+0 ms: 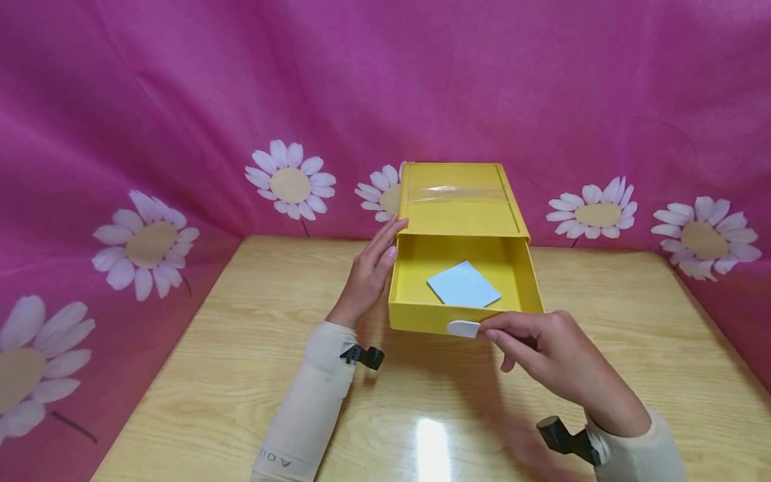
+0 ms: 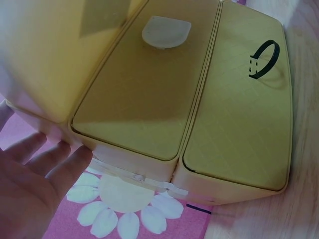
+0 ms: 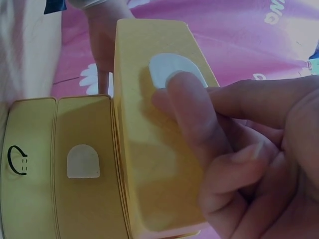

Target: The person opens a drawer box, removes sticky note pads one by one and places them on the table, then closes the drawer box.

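Left hand: fingers and thumb extended forward | right hand: nearer the body than the left, thumb and forefinger pinched, other fingers curled | left arm, right arm: sleeved to the wrist

Yellow drawer unit: we have it upright on the table, three drawers stacked, body beyond the grip; left hand at its left side.
Top drawer: yellow, pulled well out, front face right at the grip, hollow just beyond.
White tab: flat, rounded, on that front; we see the right hand pinching it.
Middle drawer: closed, own white tab, below and behind the grip.
Bottom drawer: closed, black loop handle, lowest under the grip.
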`<action>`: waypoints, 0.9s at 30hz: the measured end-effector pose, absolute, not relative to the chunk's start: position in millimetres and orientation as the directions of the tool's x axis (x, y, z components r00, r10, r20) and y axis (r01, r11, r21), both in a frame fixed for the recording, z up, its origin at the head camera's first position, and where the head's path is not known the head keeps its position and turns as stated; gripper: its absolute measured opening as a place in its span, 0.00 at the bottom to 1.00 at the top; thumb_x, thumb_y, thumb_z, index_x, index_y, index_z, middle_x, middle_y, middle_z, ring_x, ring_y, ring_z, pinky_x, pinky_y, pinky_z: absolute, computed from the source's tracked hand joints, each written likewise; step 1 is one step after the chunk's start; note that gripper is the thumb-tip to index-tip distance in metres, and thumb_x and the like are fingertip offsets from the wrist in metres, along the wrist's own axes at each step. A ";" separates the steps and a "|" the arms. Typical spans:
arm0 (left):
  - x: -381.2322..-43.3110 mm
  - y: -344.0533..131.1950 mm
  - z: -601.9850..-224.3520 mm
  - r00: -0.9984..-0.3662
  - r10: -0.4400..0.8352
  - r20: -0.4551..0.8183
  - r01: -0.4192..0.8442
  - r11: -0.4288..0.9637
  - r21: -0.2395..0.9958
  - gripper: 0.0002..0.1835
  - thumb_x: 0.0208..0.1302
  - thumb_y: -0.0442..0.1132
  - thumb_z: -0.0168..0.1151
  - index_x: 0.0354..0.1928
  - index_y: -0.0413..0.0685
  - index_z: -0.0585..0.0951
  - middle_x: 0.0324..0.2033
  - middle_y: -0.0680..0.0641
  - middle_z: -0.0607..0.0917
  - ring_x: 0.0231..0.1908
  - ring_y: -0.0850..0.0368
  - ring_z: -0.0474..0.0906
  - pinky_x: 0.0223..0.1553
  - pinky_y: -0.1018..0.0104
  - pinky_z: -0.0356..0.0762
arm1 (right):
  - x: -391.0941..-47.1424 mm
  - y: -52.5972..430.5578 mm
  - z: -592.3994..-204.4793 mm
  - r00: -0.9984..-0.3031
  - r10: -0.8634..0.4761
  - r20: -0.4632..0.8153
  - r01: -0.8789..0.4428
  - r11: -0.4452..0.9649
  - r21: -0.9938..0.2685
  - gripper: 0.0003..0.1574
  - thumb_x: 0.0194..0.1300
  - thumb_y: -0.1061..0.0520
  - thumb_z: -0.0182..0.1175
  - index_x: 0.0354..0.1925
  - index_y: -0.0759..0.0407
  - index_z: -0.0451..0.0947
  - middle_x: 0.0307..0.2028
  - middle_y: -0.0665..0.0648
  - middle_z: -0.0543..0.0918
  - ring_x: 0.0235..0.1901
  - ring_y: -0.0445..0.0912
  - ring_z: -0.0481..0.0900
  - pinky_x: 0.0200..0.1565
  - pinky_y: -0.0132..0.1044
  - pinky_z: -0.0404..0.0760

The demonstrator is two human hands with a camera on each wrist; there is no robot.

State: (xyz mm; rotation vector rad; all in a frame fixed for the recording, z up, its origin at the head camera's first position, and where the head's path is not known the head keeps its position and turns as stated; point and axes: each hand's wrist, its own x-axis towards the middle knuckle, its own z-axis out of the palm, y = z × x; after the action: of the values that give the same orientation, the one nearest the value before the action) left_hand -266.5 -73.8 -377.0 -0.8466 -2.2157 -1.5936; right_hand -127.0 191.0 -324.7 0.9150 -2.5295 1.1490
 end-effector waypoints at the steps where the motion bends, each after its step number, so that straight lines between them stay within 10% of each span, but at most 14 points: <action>1: -266.0 -73.3 -377.2 -0.788 0.296 0.540 0.606 0.217 0.765 0.26 0.73 0.45 0.41 0.71 0.68 0.64 0.73 0.60 0.58 0.70 0.65 0.55 0.69 0.56 0.56 | -126.0 191.6 -324.3 -0.787 -0.447 0.425 -0.615 0.506 -0.605 0.10 0.61 0.66 0.64 0.40 0.54 0.85 0.27 0.40 0.84 0.19 0.33 0.78 0.18 0.24 0.71; 27: -262.2 -69.9 -376.8 -0.802 0.284 0.525 0.589 0.229 0.775 0.26 0.73 0.43 0.42 0.71 0.67 0.64 0.73 0.56 0.58 0.70 0.62 0.55 0.69 0.54 0.58 | -133.3 204.4 -281.0 -0.717 -0.389 0.578 -0.663 0.637 -0.394 0.15 0.53 0.64 0.71 0.35 0.44 0.83 0.25 0.37 0.75 0.23 0.34 0.69 0.23 0.24 0.65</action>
State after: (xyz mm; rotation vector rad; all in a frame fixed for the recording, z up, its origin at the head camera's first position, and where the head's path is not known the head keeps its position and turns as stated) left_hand -262.2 -69.9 -376.8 -0.8174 -2.2318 -1.5993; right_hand -133.3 204.4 -281.0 0.8274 -2.4145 0.8340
